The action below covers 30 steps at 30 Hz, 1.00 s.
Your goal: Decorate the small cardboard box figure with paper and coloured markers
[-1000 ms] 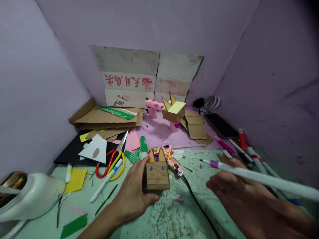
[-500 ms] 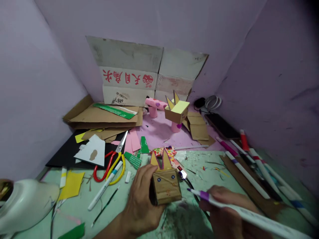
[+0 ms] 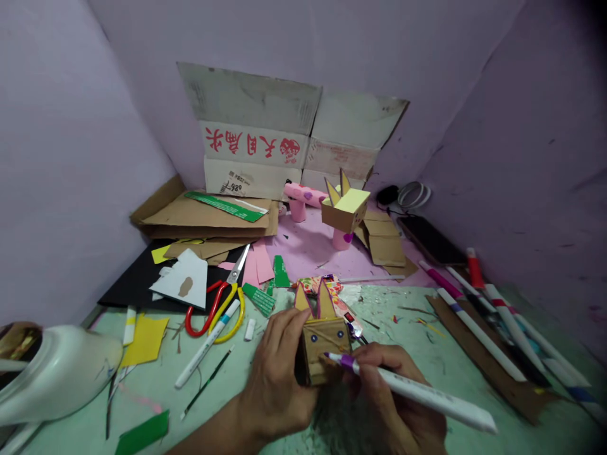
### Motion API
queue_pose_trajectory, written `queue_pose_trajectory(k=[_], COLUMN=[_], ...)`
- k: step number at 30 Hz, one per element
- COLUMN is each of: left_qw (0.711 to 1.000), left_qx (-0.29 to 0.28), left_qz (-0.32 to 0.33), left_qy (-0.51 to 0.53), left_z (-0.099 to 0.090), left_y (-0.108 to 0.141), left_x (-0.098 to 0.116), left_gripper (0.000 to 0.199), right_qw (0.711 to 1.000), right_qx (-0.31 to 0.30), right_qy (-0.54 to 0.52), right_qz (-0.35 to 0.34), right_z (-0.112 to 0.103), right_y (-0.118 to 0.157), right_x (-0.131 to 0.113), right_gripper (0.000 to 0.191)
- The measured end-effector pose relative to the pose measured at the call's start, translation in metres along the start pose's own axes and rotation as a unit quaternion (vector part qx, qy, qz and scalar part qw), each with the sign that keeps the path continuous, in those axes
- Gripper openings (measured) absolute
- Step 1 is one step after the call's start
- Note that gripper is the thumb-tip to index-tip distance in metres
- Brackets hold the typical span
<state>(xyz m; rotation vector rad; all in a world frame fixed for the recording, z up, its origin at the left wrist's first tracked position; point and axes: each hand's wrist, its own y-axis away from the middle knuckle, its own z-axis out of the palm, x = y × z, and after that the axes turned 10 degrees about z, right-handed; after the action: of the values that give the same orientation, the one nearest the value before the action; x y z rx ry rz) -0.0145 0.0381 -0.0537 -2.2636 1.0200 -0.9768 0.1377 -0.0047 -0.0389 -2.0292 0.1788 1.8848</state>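
A small brown cardboard box point(image 3: 318, 346) with two pointed yellow ears edged in purple and two dark dot eyes is gripped by my left hand point(image 3: 279, 366) from its left side. My right hand point(image 3: 398, 395) is closed around a white marker point(image 3: 422, 393) with a purple band. Its purple tip touches, or nearly touches, the middle of the box's front, below the eyes. Behind the box lies a floral-patterned glue gun point(image 3: 348, 316), partly hidden by it. To the left of my left hand are scissors point(image 3: 218, 309) with red and yellow handles and a marker point(image 3: 207, 344).
At the back stands a pink figure point(image 3: 306, 194) with an eared box head point(image 3: 346, 212). Folded cardboard point(image 3: 213, 215) lies back left. Several markers point(image 3: 481, 335) and a dark phone point(image 3: 431, 240) are on the right. A white pot point(image 3: 61, 373) sits at left.
My right hand has moved left and brought the purple marker tip from beside the box onto or close to its front. My left hand keeps hold of the box. The view has shifted slightly.
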Motion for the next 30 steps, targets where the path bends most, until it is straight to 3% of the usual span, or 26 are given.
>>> queue_pose_trajectory(k=[5, 30], left_qw=[1.000, 1.000], left_qx=[0.000, -0.004], left_qz=[0.000, -0.016], left_qy=[0.000, 0.026], left_z=[-0.0005, -0.0015], left_y=[0.0006, -0.0011], left_x=[-0.0003, 0.0012], left_gripper=[0.069, 0.075], right_qw=[0.998, 0.992], right_qx=[-0.010, -0.032], right_qy=[0.038, 0.064], right_qz=[-0.040, -0.105], right_z=[-0.0024, -0.0009], right_y=[-0.0025, -0.0052], right_x=[0.0063, 0.0073], right_gripper=[0.025, 0.018])
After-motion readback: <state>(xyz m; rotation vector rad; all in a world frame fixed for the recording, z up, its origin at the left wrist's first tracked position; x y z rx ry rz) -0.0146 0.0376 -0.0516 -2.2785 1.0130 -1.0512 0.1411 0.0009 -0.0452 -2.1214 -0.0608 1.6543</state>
